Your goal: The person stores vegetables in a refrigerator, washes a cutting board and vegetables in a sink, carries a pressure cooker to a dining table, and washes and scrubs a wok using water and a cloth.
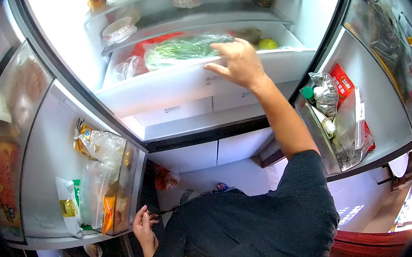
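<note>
My right hand [240, 64] is over the front edge of the pulled-out white fridge drawer [170, 87], thumb and fingers apart and nothing held. Just left of its fingertips, a clear bag of green vegetables [186, 51] lies in the drawer. A red bag [155, 40], a clear plastic bag [132, 67] and a green fruit [267, 44] are in there too. Low on the left, my left hand [145, 227] is beside the left door's corner, its fingers closed on a thin dark strap [170, 210] that runs toward my shirt.
Both fridge doors stand open. The left door shelf [129, 190] holds packets and bags; the right door shelf [318, 135] holds bags and a green-capped item. Bowls [119, 31] sit on the shelves above the drawer. A red bag [161, 176] lies low beneath the fridge compartment.
</note>
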Available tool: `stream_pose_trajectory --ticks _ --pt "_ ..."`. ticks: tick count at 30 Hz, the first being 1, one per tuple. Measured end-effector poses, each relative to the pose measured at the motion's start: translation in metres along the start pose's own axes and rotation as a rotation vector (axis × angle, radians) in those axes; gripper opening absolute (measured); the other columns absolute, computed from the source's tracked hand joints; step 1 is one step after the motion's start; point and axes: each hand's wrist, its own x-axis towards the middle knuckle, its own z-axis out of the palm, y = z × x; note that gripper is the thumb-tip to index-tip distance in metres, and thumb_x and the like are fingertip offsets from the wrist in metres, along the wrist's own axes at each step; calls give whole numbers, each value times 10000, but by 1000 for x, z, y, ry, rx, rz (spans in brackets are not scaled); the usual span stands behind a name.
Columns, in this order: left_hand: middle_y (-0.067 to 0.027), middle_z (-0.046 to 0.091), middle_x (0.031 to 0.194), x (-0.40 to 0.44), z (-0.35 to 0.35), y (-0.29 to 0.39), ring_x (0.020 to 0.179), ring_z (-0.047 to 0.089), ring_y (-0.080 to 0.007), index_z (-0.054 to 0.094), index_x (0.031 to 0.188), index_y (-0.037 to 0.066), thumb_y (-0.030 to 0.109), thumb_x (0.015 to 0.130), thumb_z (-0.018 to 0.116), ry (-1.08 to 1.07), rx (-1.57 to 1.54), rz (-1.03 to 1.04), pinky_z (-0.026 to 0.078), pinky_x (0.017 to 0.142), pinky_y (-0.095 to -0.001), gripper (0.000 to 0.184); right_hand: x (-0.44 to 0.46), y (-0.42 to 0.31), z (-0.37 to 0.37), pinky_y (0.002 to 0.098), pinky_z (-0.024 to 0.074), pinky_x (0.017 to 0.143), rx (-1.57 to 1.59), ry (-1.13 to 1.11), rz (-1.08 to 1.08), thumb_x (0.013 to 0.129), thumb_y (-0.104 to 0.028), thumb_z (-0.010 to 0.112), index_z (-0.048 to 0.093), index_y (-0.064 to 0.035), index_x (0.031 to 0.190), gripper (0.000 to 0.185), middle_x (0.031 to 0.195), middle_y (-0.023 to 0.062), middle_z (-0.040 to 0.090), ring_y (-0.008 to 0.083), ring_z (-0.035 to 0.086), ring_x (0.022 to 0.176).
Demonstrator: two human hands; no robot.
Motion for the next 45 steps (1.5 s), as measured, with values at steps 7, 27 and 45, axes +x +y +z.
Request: stream_pose_trajectory --ticks 7,27,45 --pt "-82 643 959 -2 20 13 782 655 -169 596 1208 -26 154 984 543 63 -25 -19 531 608 -268 292 -11 3 14 484 229 1131 -187 230 -73 816 -502 661 647 -219 1205 481 1340 12 557 215 470 1266" --pt "-115 653 951 -48 24 8 736 641 -164 583 1207 -39 186 998 524 194 -58 -25 544 583 -288 313 43 60 54 573 194 1132 -153 251 10 796 -483 691 365 -232 1469 788 1531 46 347 288 277 1424" --pt "-141 506 1329 -71 -147 3 1185 487 -244 487 1340 35 331 983 514 1276 -88 239 402 948 -369 464 -106 -172 120 524 258 1121 305 166 71 812 -274 720 513 -57 1328 597 1389 157 502 338 434 1318"
